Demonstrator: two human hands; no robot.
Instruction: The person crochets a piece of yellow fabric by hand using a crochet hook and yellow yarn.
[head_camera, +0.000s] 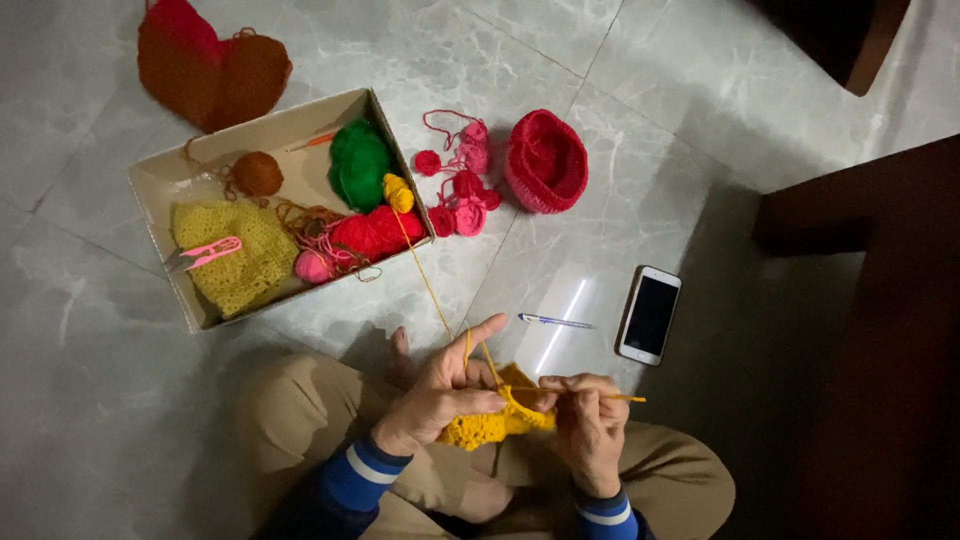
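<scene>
Left hand (440, 395) pinches yellow crochet piece (490, 425), yarn (425, 280) over finger. Right hand (590, 425) grips hook (610, 397). Box (160, 190) ahead on floor; phone (650, 315) at right.

I have both forearms drawn in close over my crossed legs, blue striped cuffs at the wrists. My left hand (445, 392) is curled with the index finger stretched up and outward, thumb pressed across the other fingers. My right hand (590, 420) is closed in a loose fist (knuckles toward the camera), thumb and forefinger pinched together.
</scene>
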